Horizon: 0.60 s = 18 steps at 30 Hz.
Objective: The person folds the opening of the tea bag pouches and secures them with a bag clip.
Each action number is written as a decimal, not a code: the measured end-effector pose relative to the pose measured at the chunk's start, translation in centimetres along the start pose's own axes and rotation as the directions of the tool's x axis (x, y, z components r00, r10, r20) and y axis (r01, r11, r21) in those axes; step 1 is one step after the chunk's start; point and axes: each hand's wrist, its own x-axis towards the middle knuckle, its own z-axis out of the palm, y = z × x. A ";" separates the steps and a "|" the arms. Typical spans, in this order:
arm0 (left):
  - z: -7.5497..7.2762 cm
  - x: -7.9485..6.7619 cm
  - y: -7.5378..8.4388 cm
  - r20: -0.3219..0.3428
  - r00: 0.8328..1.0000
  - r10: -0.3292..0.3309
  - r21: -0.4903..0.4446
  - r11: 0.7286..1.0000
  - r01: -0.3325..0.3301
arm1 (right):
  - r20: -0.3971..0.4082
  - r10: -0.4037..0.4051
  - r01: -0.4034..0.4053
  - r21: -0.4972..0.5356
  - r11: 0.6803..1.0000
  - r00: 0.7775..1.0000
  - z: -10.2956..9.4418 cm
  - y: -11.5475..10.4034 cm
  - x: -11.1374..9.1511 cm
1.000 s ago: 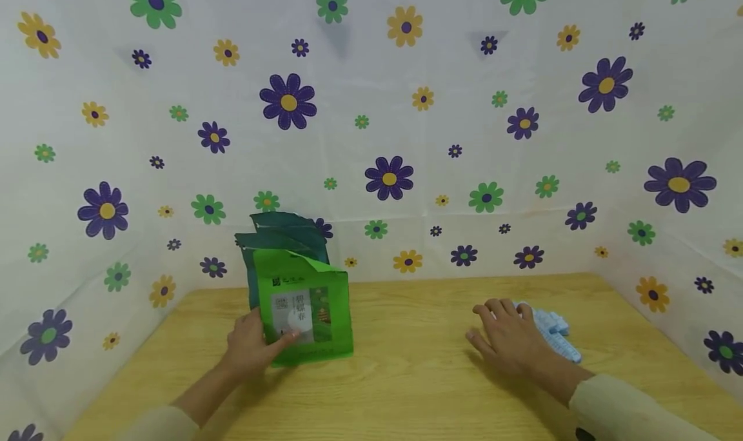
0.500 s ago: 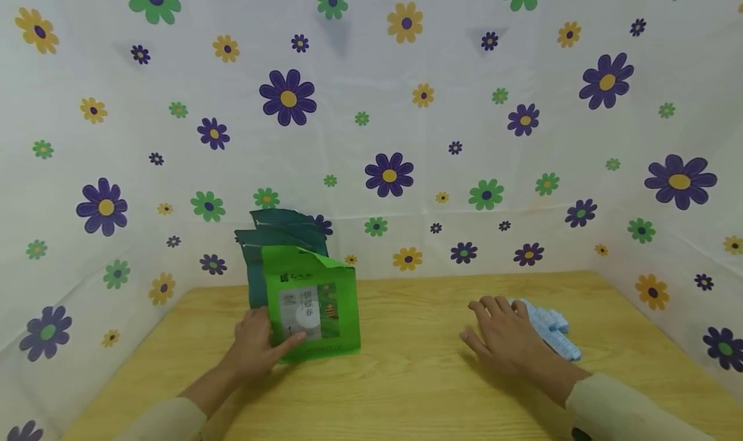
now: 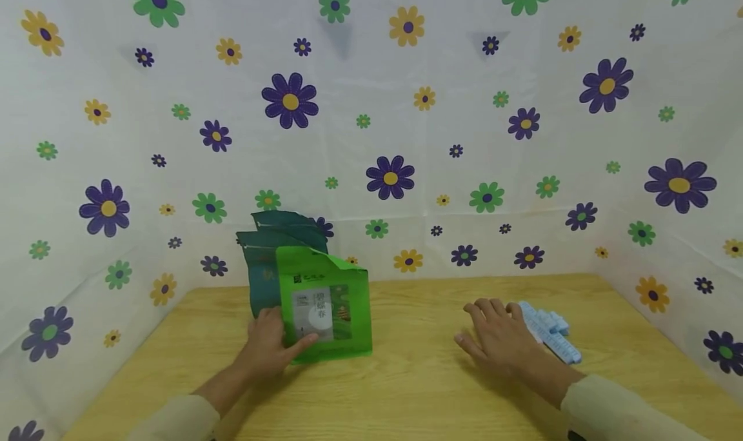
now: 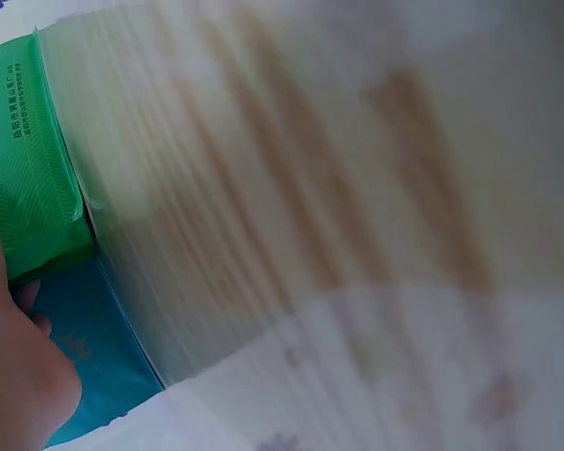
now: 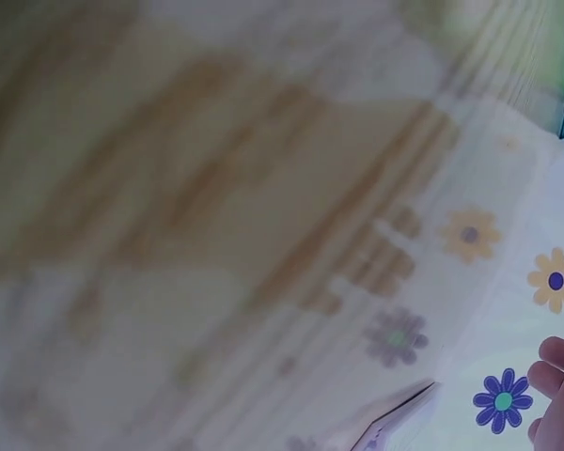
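Observation:
In the head view my left hand (image 3: 266, 344) grips a bright green tea bag (image 3: 342, 334) by its lower left edge, thumb across the front label and fingers behind. The bag stands upright, its top edge folded over at the right. Two dark teal bags (image 3: 262, 280) stand behind it and are partly hidden. The left wrist view shows the green bag (image 4: 33, 160) beside a teal one (image 4: 99, 329). My right hand (image 3: 502, 338) hovers low over the table, fingers spread and loosely bent, holding nothing. Just beyond its wrist lies a light blue patterned bundle (image 3: 554, 338), partly covered by the hand.
The wooden table (image 3: 406, 376) runs between both hands and to the back. A white sheet (image 3: 371, 60) printed with purple, green and yellow flowers encloses it at the back and both sides.
My left hand has slid the green tea bag to the right, uncovering more of the teal bags. My right hand has shifted slightly left, away from the blue bundle.

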 end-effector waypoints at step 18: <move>0.7 0.1 1.3 0.017 1.000 0.005 0.008 1.000 -0.005 | 0.002 -0.002 0.002 0.027 1.000 1.000 -0.1 -1.6 0.8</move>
